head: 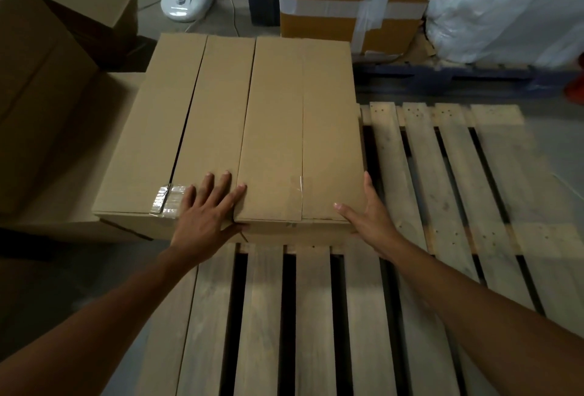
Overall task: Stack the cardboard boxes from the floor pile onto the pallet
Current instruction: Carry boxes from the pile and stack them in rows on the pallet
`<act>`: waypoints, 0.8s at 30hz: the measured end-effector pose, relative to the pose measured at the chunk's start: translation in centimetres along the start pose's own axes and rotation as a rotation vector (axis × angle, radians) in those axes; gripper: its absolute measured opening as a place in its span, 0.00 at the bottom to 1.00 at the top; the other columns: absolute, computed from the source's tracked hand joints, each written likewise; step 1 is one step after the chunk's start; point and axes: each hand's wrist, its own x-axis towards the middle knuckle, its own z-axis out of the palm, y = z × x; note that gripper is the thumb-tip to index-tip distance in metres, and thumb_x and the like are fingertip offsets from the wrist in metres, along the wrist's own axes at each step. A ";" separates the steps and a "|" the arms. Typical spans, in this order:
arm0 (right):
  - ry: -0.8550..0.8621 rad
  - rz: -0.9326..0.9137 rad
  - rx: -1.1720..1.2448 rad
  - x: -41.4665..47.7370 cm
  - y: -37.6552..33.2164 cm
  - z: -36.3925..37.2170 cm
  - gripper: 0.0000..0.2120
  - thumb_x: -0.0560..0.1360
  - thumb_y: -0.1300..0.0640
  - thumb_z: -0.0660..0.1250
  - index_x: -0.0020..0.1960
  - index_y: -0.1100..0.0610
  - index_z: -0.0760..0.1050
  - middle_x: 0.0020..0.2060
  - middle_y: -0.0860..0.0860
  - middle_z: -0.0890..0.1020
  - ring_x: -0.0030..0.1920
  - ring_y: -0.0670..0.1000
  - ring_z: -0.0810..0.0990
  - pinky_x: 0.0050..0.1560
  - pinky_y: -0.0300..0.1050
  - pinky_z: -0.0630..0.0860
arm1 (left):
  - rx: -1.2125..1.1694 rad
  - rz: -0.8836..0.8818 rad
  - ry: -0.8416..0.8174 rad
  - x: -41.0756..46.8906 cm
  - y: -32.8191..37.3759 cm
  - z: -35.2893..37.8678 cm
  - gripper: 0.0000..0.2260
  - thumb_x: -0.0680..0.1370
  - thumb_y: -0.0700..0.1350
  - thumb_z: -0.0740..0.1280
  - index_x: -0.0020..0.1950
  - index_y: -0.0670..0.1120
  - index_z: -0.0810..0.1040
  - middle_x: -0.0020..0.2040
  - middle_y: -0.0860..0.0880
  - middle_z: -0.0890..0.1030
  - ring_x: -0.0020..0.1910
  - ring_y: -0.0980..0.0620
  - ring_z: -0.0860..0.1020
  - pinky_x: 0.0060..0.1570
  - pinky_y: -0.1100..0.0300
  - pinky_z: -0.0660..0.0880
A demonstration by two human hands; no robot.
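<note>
Left hand (205,218) flat atop, right hand (371,218) flat against, cardboard boxes (268,111) on the far-left corner of the slatted pallet (316,316); a taped carton (331,0) stands beyond it.

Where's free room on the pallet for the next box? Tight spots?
Free: bare slats of the wooden pallet right of the long tan cardboard boxes, and the near slats in front of them. Crowded: the left, where the brown cardboard floor pile flanks them. Left hand lies flat on top, right hand against the right side.
</note>
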 end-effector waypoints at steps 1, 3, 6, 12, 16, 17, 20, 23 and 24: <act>-0.009 0.006 0.003 0.0 0.0 0.0 0.49 0.75 0.44 0.73 0.81 0.40 0.39 0.82 0.48 0.53 0.80 0.52 0.56 0.76 0.61 0.61 | 0.002 0.003 -0.005 0.0 0.0 -0.1 0.38 0.76 0.75 0.44 0.82 0.58 0.48 0.83 0.48 0.47 0.81 0.41 0.45 0.76 0.36 0.50; -0.028 0.023 0.020 0.0 -0.1 0.0 0.50 0.75 0.44 0.73 0.81 0.39 0.38 0.81 0.48 0.55 0.79 0.53 0.58 0.75 0.62 0.64 | 0.016 0.002 -0.011 0.0 0.1 -0.1 0.38 0.77 0.75 0.43 0.82 0.58 0.48 0.83 0.48 0.47 0.81 0.41 0.45 0.77 0.37 0.50; -0.030 0.031 -0.061 0.1 -0.9 0.2 0.48 0.78 0.47 0.70 0.82 0.45 0.37 0.81 0.52 0.55 0.79 0.56 0.59 0.76 0.57 0.62 | 0.042 -0.001 -0.014 -0.1 0.2 -0.1 0.37 0.78 0.73 0.43 0.83 0.56 0.47 0.83 0.48 0.46 0.81 0.42 0.44 0.77 0.37 0.49; 0.084 -0.164 -0.824 -2.3 -1.5 3.3 0.34 0.83 0.36 0.46 0.82 0.49 0.39 0.80 0.57 0.35 0.80 0.65 0.39 0.76 0.68 0.54 | 0.044 0.022 -0.004 -0.4 0.7 -0.2 0.34 0.81 0.69 0.40 0.83 0.52 0.49 0.83 0.51 0.45 0.82 0.46 0.44 0.77 0.36 0.49; 0.069 -0.291 -1.016 -1.6 0.1 3.1 0.45 0.72 0.24 0.31 0.81 0.49 0.37 0.80 0.55 0.34 0.79 0.62 0.32 0.77 0.65 0.42 | 0.053 0.026 -0.017 -0.3 0.5 -0.1 0.34 0.81 0.68 0.38 0.83 0.52 0.49 0.83 0.53 0.44 0.82 0.47 0.43 0.77 0.37 0.48; 0.050 -0.317 -1.034 -1.4 0.1 3.0 0.46 0.72 0.24 0.29 0.82 0.49 0.38 0.80 0.54 0.34 0.79 0.61 0.32 0.78 0.64 0.43 | 0.052 0.021 -0.026 -0.3 0.5 -0.1 0.34 0.81 0.68 0.37 0.83 0.52 0.49 0.83 0.53 0.44 0.82 0.47 0.42 0.77 0.37 0.47; -0.001 -0.327 -1.041 -1.4 -0.2 2.4 0.44 0.73 0.25 0.31 0.82 0.48 0.39 0.80 0.51 0.35 0.79 0.60 0.32 0.78 0.62 0.46 | 0.050 0.000 -0.049 -0.1 0.8 -0.5 0.36 0.79 0.69 0.34 0.82 0.52 0.47 0.83 0.54 0.43 0.81 0.48 0.39 0.77 0.38 0.45; -0.080 -0.264 -1.040 -1.6 -1.1 2.1 0.40 0.77 0.28 0.40 0.82 0.48 0.36 0.80 0.51 0.34 0.78 0.60 0.30 0.78 0.62 0.44 | 0.026 -0.020 -0.110 0.0 1.6 -1.5 0.38 0.76 0.71 0.31 0.82 0.53 0.42 0.82 0.54 0.38 0.80 0.47 0.35 0.77 0.37 0.41; -0.112 -0.242 -1.048 -1.6 -1.6 1.9 0.40 0.78 0.28 0.43 0.82 0.48 0.36 0.80 0.51 0.33 0.78 0.60 0.29 0.78 0.62 0.43 | 0.010 -0.030 -0.139 0.0 1.8 -1.9 0.40 0.75 0.72 0.30 0.82 0.52 0.42 0.82 0.54 0.38 0.80 0.47 0.35 0.77 0.36 0.40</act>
